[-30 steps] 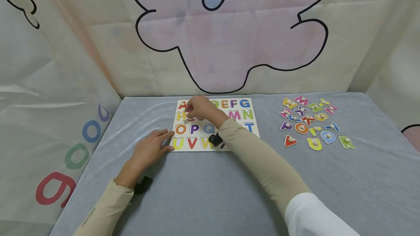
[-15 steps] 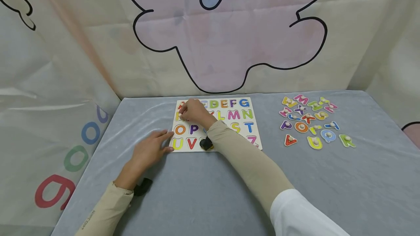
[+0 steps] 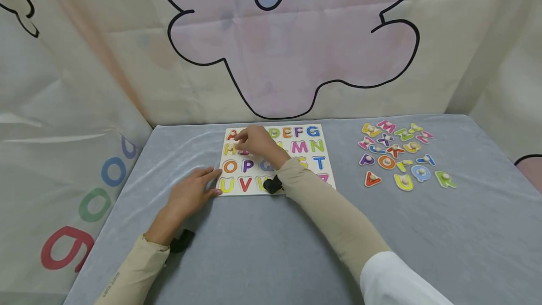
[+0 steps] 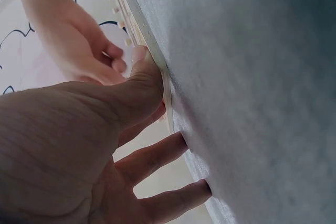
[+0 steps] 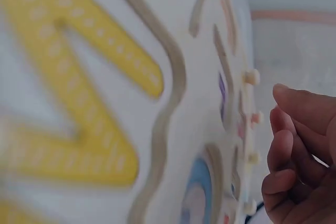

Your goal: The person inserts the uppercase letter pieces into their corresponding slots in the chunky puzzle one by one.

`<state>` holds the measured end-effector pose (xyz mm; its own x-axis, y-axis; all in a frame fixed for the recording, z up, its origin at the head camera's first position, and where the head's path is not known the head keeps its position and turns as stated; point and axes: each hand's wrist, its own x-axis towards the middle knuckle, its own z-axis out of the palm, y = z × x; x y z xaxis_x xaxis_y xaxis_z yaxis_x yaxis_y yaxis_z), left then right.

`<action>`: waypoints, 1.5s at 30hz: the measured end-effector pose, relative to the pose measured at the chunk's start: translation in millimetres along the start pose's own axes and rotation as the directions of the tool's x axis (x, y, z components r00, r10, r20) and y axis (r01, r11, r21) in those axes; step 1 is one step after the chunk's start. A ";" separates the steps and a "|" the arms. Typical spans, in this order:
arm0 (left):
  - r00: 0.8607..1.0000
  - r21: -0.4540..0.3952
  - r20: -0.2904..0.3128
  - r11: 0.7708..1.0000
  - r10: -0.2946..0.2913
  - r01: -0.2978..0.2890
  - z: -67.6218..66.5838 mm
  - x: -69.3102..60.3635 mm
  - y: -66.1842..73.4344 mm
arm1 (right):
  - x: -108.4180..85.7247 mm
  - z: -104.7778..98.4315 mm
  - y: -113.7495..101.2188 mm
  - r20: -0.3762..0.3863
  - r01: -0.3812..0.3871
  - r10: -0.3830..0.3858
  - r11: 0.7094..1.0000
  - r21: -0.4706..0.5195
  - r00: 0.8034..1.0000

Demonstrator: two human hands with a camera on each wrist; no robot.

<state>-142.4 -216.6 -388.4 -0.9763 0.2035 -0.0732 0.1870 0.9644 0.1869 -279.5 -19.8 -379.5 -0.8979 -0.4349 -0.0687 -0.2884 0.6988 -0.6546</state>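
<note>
A white alphabet puzzle board (image 3: 254,175) lies at the table's far side. My left hand (image 3: 188,196) rests at its lower left corner; in the left wrist view, the thumb (image 4: 144,77) presses its edge and other fingers reach down to the cloth. Over the board's upper left, my right hand (image 3: 260,145) hovers near the H piece (image 3: 229,149) and the A piece (image 3: 231,134), partly covering the upper rows. In the right wrist view, its loosely bent fingers (image 5: 281,148) stand apart from several small knobs (image 5: 252,77) and hold nothing.
Several loose knobbed letter pieces are scattered on the right of the grey cloth (image 3: 262,248), among them a red V (image 3: 372,179), a yellow U (image 3: 403,182), a blue Q (image 3: 421,173) and a green R (image 3: 445,179). A printed curtain (image 3: 271,60) rises behind the table.
My right hand shifted left over the board toward the H, then slightly back to the right. The left hand keeps its place at the corner. The head view has drifted slightly.
</note>
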 end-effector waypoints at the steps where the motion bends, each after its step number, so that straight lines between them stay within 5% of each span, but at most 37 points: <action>1: 1.000 -0.003 0.002 1.000 -0.005 0.005 -0.1 0.0 -0.1 | -4.5 -3.8 2.2 -0.006 0.001 -0.001 1.000 0.004 1.000; 13: 0.999 -0.003 0.020 1.000 -0.026 0.027 2.2 -3.1 -4.3 | -82.7 -60.9 50.4 -0.139 -0.032 0.031 0.999 -0.004 0.990; 22: 0.999 -0.004 0.022 1.000 -0.027 0.027 4.5 -4.9 -7.5 | -134.1 -126.8 110.1 -0.221 -0.223 0.220 0.975 0.014 0.950; 33: 1.000 -0.005 0.017 1.000 -0.023 0.023 5.5 -3.6 -4.8 | -165.7 -166.5 171.1 -0.286 -0.270 0.248 0.962 -0.042 0.926; 45: 1.000 0.012 0.017 1.000 -0.011 0.011 0.7 -2.1 1.0 | -174.5 -168.4 207.4 -0.237 -0.348 0.322 0.934 -0.076 0.917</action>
<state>-140.1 -215.9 -388.7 -0.9763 0.1959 -0.0917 0.1780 0.9685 0.1740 -238.6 296.6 -376.5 -0.9946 -0.0392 -0.0956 0.0177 0.8472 -0.5309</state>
